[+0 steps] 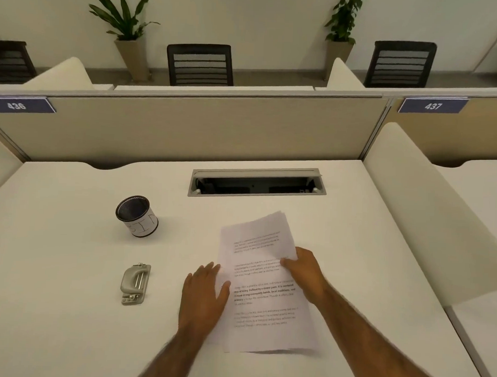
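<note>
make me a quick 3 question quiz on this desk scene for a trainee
1. True or false: the left hand lies flat on the left edge of the paper stack.
2. Which stands beyond the hole punch, farther from the person? A) stapler B) pen cup C) bottle
3. Fill in: the right hand grips the stack's ____ edge.

Key: 1 true; 2 B; 3 right
</note>
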The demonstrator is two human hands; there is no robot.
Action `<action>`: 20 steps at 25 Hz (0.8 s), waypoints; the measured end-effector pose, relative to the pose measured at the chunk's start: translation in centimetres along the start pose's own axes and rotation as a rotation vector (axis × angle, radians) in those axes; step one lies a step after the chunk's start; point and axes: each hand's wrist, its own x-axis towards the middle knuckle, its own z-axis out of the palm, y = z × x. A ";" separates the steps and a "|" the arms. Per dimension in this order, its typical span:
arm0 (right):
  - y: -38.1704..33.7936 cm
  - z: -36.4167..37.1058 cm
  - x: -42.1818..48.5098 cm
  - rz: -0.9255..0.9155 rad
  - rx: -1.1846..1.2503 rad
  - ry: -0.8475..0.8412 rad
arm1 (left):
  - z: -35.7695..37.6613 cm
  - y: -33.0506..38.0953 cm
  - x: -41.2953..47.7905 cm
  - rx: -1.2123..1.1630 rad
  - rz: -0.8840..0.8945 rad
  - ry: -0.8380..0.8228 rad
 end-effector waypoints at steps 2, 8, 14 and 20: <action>-1.3 -1.8 -1.4 -0.056 0.106 -0.028 | -2.7 1.6 1.3 -0.346 -0.169 0.065; -5.0 -5.0 -5.4 -0.200 0.300 -0.051 | -10.6 7.0 3.1 -1.141 -0.138 -0.190; -7.1 -4.5 -8.5 -0.451 0.290 0.070 | -12.4 10.3 1.7 -1.200 0.076 -0.114; -3.9 -3.3 -8.8 -0.416 0.232 0.190 | -11.0 10.3 0.0 -1.150 -0.026 -0.111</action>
